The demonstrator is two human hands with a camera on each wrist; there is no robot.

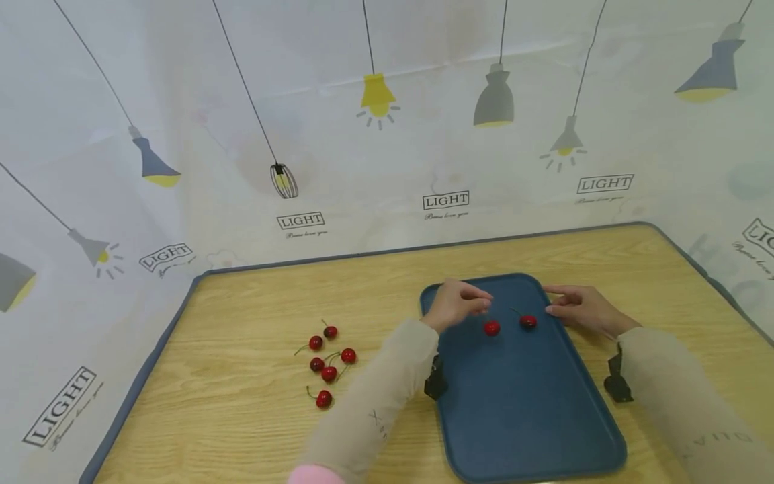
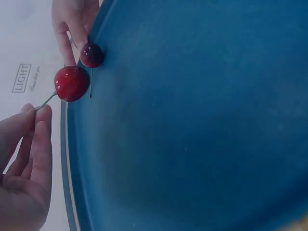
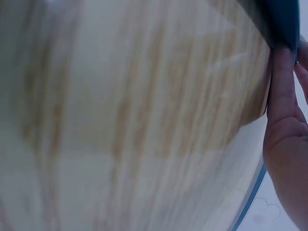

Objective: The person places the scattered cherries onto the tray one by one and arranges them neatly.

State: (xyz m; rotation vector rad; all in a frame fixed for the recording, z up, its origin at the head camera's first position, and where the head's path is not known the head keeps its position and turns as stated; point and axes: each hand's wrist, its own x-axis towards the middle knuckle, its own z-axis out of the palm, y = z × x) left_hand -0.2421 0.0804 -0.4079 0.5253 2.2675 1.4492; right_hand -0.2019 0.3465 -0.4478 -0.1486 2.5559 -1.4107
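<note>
A cherry is held by its stem between the left hand's thumb and fingers, over the tray's far part; whether it touches the base, I cannot tell. Just right of it on the tray sits a second cherry. The right hand touches the tray's right rim, fingers extended. A wide stretch of tray base runs from the cherries toward the person. The wood table has a dark border and meets a wall sheet printed with lamps. Left of the tray lie six more cherries, stems on; the left sleeve slants between them and the tray.
</note>
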